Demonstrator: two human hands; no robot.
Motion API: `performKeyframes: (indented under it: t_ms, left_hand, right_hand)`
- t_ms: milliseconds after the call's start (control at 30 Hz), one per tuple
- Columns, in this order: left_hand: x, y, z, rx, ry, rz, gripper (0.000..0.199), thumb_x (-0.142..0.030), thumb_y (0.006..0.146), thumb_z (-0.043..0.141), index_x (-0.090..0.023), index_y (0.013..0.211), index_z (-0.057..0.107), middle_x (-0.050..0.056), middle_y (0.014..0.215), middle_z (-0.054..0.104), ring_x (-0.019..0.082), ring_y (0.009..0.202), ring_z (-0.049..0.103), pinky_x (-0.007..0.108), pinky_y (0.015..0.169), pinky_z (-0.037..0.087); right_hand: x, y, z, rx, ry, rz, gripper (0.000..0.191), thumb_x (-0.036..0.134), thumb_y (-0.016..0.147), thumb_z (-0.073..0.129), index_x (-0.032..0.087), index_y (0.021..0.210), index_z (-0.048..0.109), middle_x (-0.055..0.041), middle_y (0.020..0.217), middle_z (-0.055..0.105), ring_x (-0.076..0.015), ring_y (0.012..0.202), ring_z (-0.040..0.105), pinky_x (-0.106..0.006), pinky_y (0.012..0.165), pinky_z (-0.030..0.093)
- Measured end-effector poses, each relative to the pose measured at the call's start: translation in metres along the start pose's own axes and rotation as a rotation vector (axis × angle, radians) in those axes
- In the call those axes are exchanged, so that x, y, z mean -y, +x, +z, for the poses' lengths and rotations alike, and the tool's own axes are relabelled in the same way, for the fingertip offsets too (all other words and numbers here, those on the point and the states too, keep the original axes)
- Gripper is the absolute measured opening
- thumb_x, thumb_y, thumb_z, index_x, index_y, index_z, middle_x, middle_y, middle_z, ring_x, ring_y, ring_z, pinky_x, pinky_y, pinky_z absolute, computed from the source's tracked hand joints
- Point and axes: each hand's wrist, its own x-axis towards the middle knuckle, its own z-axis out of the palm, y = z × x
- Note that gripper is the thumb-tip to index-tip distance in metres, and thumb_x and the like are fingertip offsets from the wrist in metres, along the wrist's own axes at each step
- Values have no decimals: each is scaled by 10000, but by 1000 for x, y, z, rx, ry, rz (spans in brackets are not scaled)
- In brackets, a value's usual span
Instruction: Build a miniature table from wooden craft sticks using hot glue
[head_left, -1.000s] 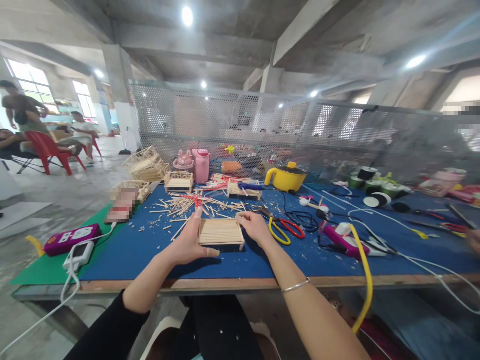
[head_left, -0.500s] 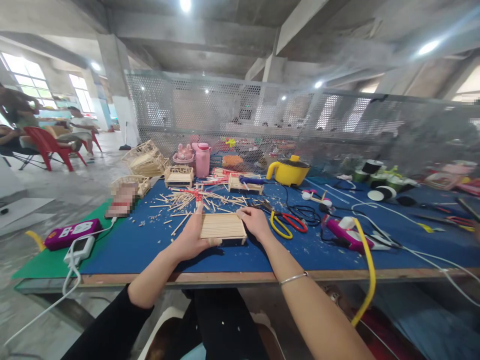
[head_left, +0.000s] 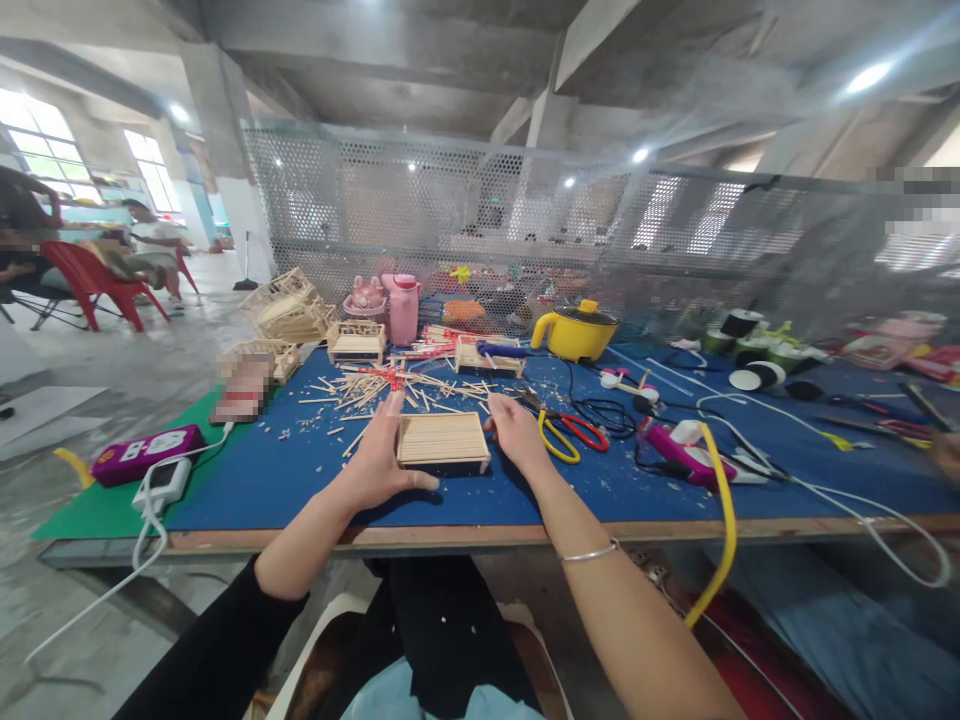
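A small wooden stick bed point(head_left: 442, 440), with a slatted top and short legs, stands on the blue work mat in front of me. My left hand point(head_left: 373, 455) rests along its left side with the fingers stretched out and the thumb spread away near the front edge. At the right end is my right hand point(head_left: 516, 435), its fingers curled together close to the far corner; what they hold, if anything, is hidden. Loose wooden sticks point(head_left: 352, 390) lie scattered just beyond the bed. Yellow-and-red-handled pliers point(head_left: 561, 440) lie to the right of my right hand.
Behind the sticks stand another little stick bed point(head_left: 357, 343), a pink bottle point(head_left: 403, 310) and a yellow pot point(head_left: 577, 335). A blue glue gun point(head_left: 502, 349) lies on a further stick piece. Cables and a purple device point(head_left: 679, 455) occupy the right; a phone point(head_left: 244, 388) lies left.
My left thumb has come away from the bed's front edge and the hand has opened. My right fingers have shifted slightly off the far corner. The bed now sits on the mat.
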Motion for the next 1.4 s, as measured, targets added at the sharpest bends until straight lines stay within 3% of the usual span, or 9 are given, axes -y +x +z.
performKeyframes:
  t_ms: [67,200,300,433,800,900,1067,1267,1400]
  left_hand:
    - [-6,-13,-4,-104,48,-50,1147,-545,577,769,-192,1476,149,175,1530,221,343,1420,152,505,1137,195]
    - [-17,-36,-6,-264,-33,-320,648,-437,747,665,-197,1314,462,123,1233,599,270,1147,561,421,961,454]
    - [-23,-36,-4,-246,-158,-393,412,-390,766,644,-196,1126,597,72,1007,703,228,929,659,373,846,510]
    - [-25,-28,-2,-212,-274,-356,228,-355,775,626,-202,941,656,39,898,733,210,858,674,348,818,509]
    - [-22,-23,4,-236,-357,-421,279,-410,739,655,-183,899,675,47,837,741,209,773,685,325,745,514]
    - [-20,-25,5,-246,-362,-406,296,-405,744,652,-190,947,652,45,846,736,208,796,684,333,772,511]
    - [-18,-29,6,-183,-393,-357,449,-294,703,691,-216,1130,579,43,962,728,205,897,671,345,826,501]
    - [-21,-26,7,-329,-453,-367,404,-350,729,665,-188,1090,589,50,883,726,194,829,664,308,737,503]
    - [-22,-25,8,-309,-458,-343,393,-358,734,654,-190,1084,591,49,892,726,192,832,667,295,723,502]
  right_hand:
    - [5,-16,-6,-9,11,-14,381,512,836,452,195,951,628,-4,588,633,-172,548,580,-272,571,442]
    - [6,-47,-8,17,38,-80,301,423,744,624,216,957,578,28,593,608,-144,521,541,-251,555,429]
    - [2,-57,-3,-4,59,-70,246,384,737,631,216,916,604,5,654,644,-154,582,587,-255,590,453]
    - [2,-58,1,-28,47,-94,174,361,757,597,203,798,658,-20,699,678,-172,649,616,-265,651,466]
    - [1,-58,2,-62,-15,-101,191,366,764,594,214,693,685,-25,685,698,-194,661,625,-290,685,471]
    - [-1,-59,2,-45,75,-58,221,387,752,610,207,868,664,-30,717,696,-187,659,628,-289,665,485]
    - [-2,-63,1,42,125,-93,511,237,679,613,201,1171,479,-13,800,672,-152,653,600,-268,633,483]
    - [-3,-64,2,-5,300,-52,419,296,722,618,208,1108,483,-39,834,684,-171,731,640,-284,667,498]
    - [-3,-64,2,-31,284,-91,358,290,727,615,209,1062,518,-38,823,686,-175,731,645,-293,677,497]
